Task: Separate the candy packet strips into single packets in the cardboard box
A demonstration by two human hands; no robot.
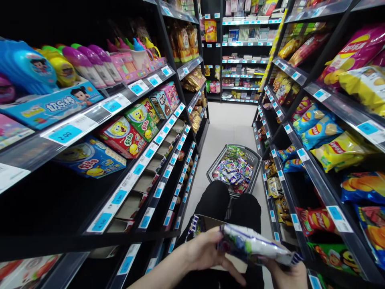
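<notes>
A shiny white, blue and purple snack packet is held level over my lap, between both hands. My left hand grips its left end with the thumb and forefinger, while the lower fingers stretch out underneath. At the packet's right end, my right hand is closed on the corner; part of that hand lies below the picture edge. An open cardboard box with striped edging rests on my lap behind the packet, partly hidden. Just beyond my knees, a grey shopping basket on the floor holds many similar packets.
Shelves with price tags line the left side, carrying boxed biscuits and bottle-shaped toys. On the right, shelves of crisp bags stand close by. The tiled aisle floor runs to a back shelf.
</notes>
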